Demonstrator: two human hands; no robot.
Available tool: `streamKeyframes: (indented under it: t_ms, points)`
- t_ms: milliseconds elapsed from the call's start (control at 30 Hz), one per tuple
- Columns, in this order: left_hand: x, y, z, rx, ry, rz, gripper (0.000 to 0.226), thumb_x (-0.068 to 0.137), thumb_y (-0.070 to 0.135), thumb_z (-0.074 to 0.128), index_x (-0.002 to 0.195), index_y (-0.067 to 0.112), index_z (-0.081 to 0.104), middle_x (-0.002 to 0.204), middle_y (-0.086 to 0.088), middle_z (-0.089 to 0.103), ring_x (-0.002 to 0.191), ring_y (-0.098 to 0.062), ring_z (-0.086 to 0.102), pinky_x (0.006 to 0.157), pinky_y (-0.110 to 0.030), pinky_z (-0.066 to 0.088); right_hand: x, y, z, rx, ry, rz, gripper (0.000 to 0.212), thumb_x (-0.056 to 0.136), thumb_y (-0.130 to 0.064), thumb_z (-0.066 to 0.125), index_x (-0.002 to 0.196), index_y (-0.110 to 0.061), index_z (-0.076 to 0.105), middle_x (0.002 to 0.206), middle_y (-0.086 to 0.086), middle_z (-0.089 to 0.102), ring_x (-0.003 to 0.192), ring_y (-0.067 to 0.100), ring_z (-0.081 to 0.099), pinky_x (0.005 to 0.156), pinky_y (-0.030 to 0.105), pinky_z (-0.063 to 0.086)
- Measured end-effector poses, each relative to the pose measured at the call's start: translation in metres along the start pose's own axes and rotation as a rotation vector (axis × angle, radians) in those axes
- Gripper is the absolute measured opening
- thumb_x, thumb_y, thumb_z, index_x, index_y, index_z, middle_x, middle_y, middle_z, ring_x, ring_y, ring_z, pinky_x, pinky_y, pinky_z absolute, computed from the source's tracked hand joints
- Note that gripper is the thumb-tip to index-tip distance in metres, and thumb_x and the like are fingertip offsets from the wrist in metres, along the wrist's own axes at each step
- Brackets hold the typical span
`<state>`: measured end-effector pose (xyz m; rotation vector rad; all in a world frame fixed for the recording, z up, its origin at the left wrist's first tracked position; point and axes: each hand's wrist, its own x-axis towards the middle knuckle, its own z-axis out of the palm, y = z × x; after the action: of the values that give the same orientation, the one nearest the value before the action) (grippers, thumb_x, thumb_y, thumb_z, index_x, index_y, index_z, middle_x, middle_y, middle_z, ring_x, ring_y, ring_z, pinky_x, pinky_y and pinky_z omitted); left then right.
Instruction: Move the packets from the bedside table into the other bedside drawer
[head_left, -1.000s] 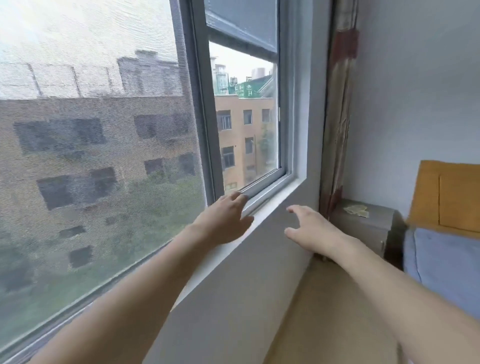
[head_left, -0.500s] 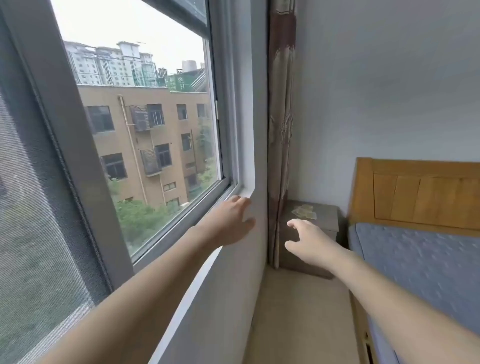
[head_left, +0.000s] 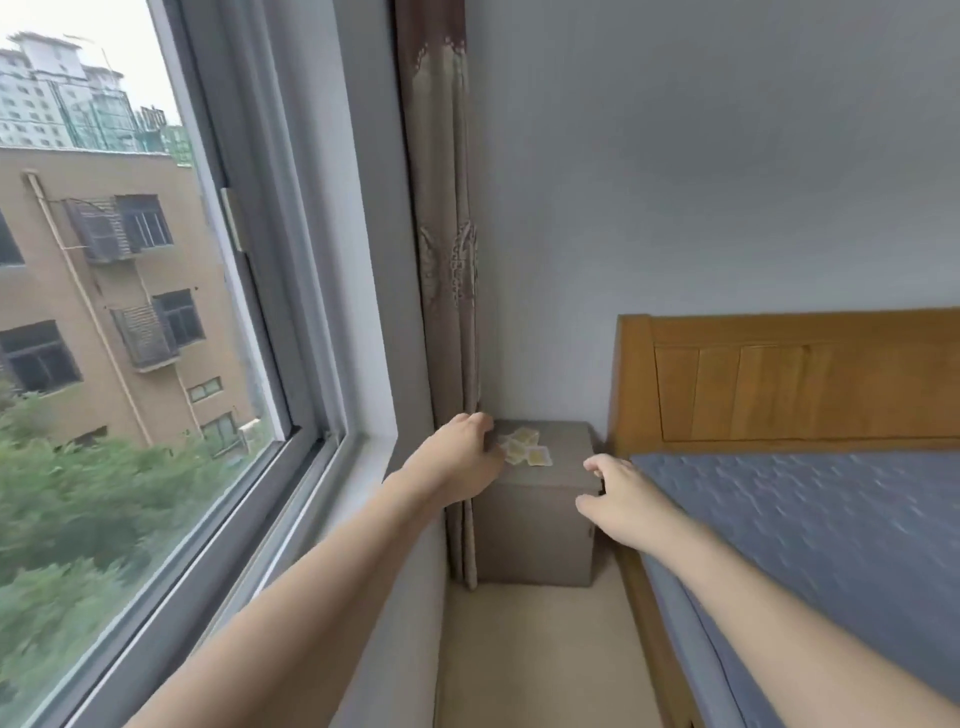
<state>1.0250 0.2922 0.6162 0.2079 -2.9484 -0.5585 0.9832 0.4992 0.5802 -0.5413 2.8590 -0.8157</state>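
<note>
Packets atop bedside table

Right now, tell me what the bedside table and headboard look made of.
Bedside table: grey-brown board, probably laminate, matte; flat even colour with no visible grain. Headboard: wood or wood veneer, orange-brown, slightly glossy; vertical panels show grain.

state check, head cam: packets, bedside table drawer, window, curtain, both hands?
packets: loose pile on the table top, none lifted
bedside table: front closed
window: sash looks shut
curtain: gathered in the corner
left hand: open, beside the packets, contact unclear
right hand: open, no grip
</note>
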Motion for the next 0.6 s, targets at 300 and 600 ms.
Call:
streamKeyframes:
  t_ms: [300,600]
  points:
    - [0.238,-0.018,0.064,-0.146,-0.025,-0.146,0.015,0.087,0.029,0.051,0.094,0.017,0.053,0.103,-0.006,0.063,0.088,-0.026,0.056,0.067,-0.026,0.04,0.226,0.071,-0.024,0.05,0.033,0.084,0.057,0.093,-0.031,0.05,0.147,-0.017,0.034,0.142,0.003,0.047,0.121,0.021,0.051,0.094,0.032,0.045]
    - [0.433,-0.063,0.093,-0.27,-0.025,-0.284,0.01,0.086,0.027,0.057,0.085,0.017,0.054,0.087,-0.002,0.062,0.082,-0.024,0.059,0.062,-0.024,0.04,0.433,0.098,-0.009,0.167,-0.079,0.172,0.062,0.091,-0.039,0.055,0.144,-0.013,0.037,0.144,0.006,0.044,0.117,0.021,0.052,0.091,0.03,0.046]
